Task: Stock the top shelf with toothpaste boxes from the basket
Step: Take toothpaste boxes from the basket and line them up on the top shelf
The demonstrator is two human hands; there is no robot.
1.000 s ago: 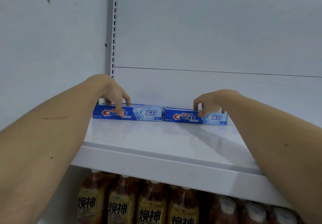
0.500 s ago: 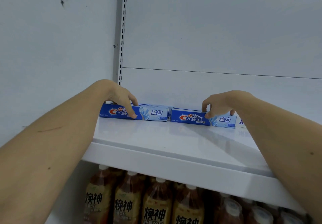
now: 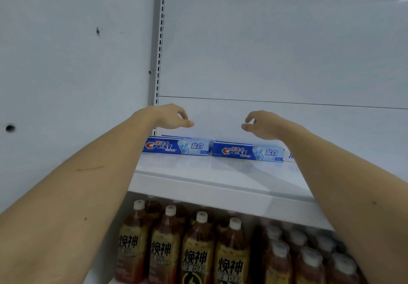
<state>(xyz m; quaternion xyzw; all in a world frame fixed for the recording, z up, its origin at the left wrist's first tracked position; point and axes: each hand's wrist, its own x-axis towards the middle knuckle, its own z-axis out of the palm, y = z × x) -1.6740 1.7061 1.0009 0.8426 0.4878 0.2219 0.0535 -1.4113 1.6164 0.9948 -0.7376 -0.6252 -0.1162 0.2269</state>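
Two blue Crest toothpaste boxes lie end to end at the back of the white top shelf (image 3: 220,173): the left box (image 3: 176,147) and the right box (image 3: 248,152). More boxes seem to lie behind them. My left hand (image 3: 170,116) hovers above the left box, fingers loosely curled, holding nothing. My right hand (image 3: 262,123) hangs above the right box, likewise relaxed and empty. Neither hand touches a box. The basket is out of view.
A slotted metal upright (image 3: 157,41) runs up the back wall at the shelf's left end. Below the shelf stand several brown drink bottles (image 3: 196,248) with white caps. A white package edge (image 3: 291,156) peeks out behind my right forearm.
Both hands have let go of the boxes and lifted above them, moving toward each other. The boxes stay in place. The view has tilted down a little.
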